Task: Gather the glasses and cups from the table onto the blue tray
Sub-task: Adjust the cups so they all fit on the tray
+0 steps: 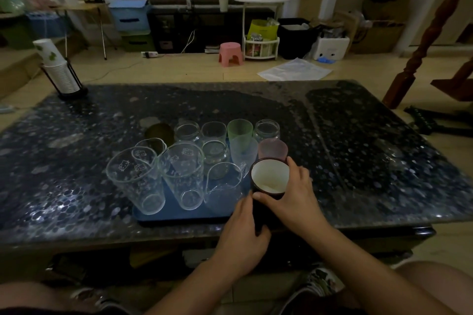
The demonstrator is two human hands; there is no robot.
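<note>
Holding a dark mug [268,181] w/ both hands [289,192], fingers wrapped round it, at the blue tray [184,216]'s right corner. Tray's packed; risk: mug knocks the pink cup [273,149] or lands half off the edge and tips.

both hands on the dark cup [268,178] with the white inside, right hand [291,195] curled round its rim, left hand [245,227] gripping lower down. blue tray [179,215] of clear glasses [183,174] sits just left of the grip, pink cup [272,149] right behind it
</note>
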